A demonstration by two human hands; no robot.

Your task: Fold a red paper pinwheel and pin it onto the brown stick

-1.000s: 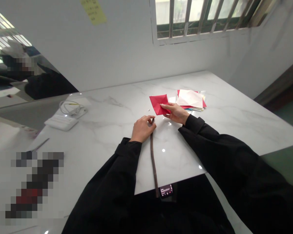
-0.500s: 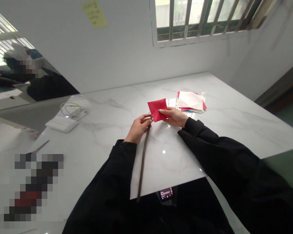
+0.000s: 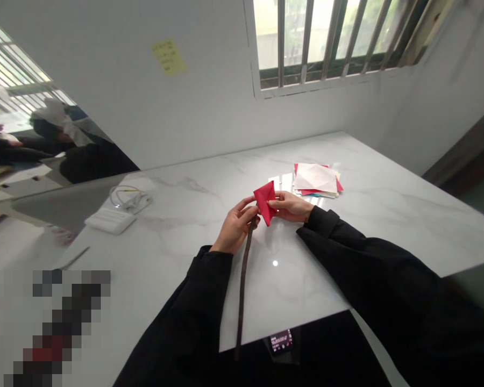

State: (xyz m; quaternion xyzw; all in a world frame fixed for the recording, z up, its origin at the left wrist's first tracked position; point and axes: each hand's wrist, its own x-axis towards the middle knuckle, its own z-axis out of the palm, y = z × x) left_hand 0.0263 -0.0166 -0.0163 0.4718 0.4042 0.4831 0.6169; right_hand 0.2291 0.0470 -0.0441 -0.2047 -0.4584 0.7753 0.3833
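My left hand point(image 3: 236, 228) is closed around the top end of a long thin dark stick point(image 3: 242, 290), which hangs down toward the table's near edge. Its thumb and forefinger also touch a folded red paper point(image 3: 265, 200). My right hand point(image 3: 291, 207) pinches the right side of that red paper. Both hands hold it raised a little above the white marble table point(image 3: 185, 226), at the middle of the view. Both arms wear black sleeves.
A stack of coloured and white paper sheets point(image 3: 315, 179) lies just beyond my right hand. A white box point(image 3: 109, 219) and a coiled white cable point(image 3: 131, 199) sit at the left. A small dark device with a lit screen point(image 3: 280, 340) shows below the table's near edge. A mirror-like panel point(image 3: 44, 156) at left reflects people.
My right hand lifted the red paper off the table and brought it to my left hand. The stick's top end rose with my left hand, and the paper is now tilted upright between both hands.
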